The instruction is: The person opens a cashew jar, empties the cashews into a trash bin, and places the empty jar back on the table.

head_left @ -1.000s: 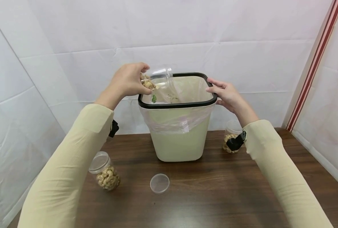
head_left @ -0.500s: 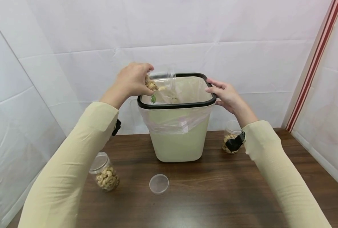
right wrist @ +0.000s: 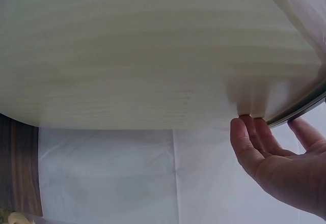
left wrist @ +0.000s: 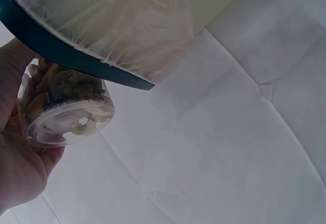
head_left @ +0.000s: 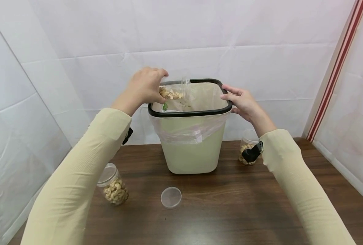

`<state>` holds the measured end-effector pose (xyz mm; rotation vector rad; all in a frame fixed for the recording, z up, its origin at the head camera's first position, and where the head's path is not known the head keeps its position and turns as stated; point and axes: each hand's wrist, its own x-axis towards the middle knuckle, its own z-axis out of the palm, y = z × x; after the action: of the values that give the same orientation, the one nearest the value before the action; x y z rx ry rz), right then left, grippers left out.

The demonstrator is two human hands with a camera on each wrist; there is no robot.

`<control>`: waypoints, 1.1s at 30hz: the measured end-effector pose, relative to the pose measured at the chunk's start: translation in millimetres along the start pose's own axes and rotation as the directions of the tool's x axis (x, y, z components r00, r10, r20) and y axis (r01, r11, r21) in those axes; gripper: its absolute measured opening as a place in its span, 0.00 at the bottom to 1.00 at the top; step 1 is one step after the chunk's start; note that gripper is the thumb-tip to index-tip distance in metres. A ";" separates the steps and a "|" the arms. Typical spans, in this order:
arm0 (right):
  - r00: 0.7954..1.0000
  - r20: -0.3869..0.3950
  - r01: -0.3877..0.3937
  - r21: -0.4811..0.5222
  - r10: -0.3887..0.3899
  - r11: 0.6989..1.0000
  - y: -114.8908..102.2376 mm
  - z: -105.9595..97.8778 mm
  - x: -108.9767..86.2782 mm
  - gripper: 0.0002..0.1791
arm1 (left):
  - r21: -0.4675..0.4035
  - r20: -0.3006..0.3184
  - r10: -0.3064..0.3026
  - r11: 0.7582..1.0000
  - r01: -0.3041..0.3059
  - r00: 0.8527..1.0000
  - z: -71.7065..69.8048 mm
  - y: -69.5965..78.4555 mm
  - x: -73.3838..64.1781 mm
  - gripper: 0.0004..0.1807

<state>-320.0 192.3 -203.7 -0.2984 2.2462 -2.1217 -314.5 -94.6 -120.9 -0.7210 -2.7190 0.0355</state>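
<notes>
In the head view my left hand [head_left: 146, 85] grips a clear plastic jar [head_left: 185, 89], lying nearly on its side above the bin's left rim, its mouth pointing right. Cashews [head_left: 171, 94] lie along the jar's lower side. The left wrist view shows the jar's base [left wrist: 76, 122] in the curled fingers. A pale green trash bin [head_left: 193, 153] with a black rim and a thin plastic liner stands upright on the table. My right hand [head_left: 242, 102] pinches the bin's right rim, thumb on top; in the right wrist view its fingers [right wrist: 247, 147] touch the outer wall.
A lidded jar of cashews [head_left: 115, 190] stands front left on the brown table [head_left: 218, 211]. Another cashew jar [head_left: 247, 149] is at the right, partly behind the right wrist camera. A loose clear lid [head_left: 171, 197] lies before the bin. White cloth [head_left: 181, 34] hangs behind.
My left hand has moved right, carrying the jar further over the bin. The cashews have slid from the jar's base along its side toward the mouth. The right hand stays on the rim.
</notes>
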 end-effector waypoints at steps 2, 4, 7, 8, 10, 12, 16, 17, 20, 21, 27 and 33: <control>1.000 0.001 0.001 -0.001 -0.001 1.000 1.0 -0.2 1.0 0.32 | 0.018 0.005 0.005 1.000 -0.005 1.000 0.4 0.6 0.7 0.40; 1.000 -0.001 0.001 0.005 -0.001 1.000 1.8 0.0 2.2 0.32 | 0.036 0.007 0.010 0.999 -0.010 1.000 1.0 1.1 1.4 0.40; 1.000 -0.002 0.003 0.010 -0.003 1.000 2.3 1.4 3.6 0.32 | 0.062 0.003 0.017 0.998 -0.017 1.000 1.4 1.0 1.7 0.40; 1.000 -0.002 0.003 0.013 -0.003 1.000 2.4 1.8 4.0 0.32 | 0.067 0.002 0.018 0.998 -0.018 1.000 1.5 0.9 1.7 0.40; 1.000 -0.003 0.003 0.017 -0.003 1.000 2.4 2.4 4.7 0.32 | 0.077 -0.001 0.020 0.997 -0.020 1.000 1.8 0.4 1.8 0.41; 1.000 -0.004 0.000 0.019 0.000 1.000 2.5 3.0 5.4 0.32 | 0.082 -0.003 0.021 0.996 -0.021 1.000 2.1 -0.1 1.7 0.41; 1.000 -0.004 -0.003 0.017 0.003 1.000 2.5 4.3 6.0 0.32 | 0.086 -0.001 0.020 0.996 -0.020 1.000 3.0 -1.1 0.6 0.40; 1.000 -0.004 -0.004 0.015 0.004 1.000 2.3 4.7 6.0 0.32 | 0.085 -0.001 0.020 0.996 -0.020 1.000 3.3 -1.4 0.2 0.40; 1.000 -0.003 -0.005 0.015 0.005 1.000 2.0 5.4 6.0 0.32 | 0.084 0.001 0.022 0.996 -0.022 1.000 3.6 -2.1 -0.6 0.41; 1.000 -0.002 -0.006 0.013 0.006 1.000 1.8 5.6 5.8 0.32 | 0.085 0.003 0.024 0.996 -0.024 1.000 3.7 -2.0 -0.9 0.41; 1.000 -0.002 -0.005 0.002 0.005 1.000 1.2 4.6 4.2 0.33 | 0.072 0.000 0.024 0.997 -0.024 1.000 3.7 -1.9 -0.3 0.41; 1.000 -0.018 -0.008 -0.011 0.008 1.000 1.5 1.6 3.6 0.32 | 0.068 -0.011 0.028 0.997 -0.027 1.000 2.7 -1.1 0.9 0.40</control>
<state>-323.4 190.2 -204.9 -0.2711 2.2655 -2.1181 -316.6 -94.9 -123.0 -0.7366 -2.6821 0.1289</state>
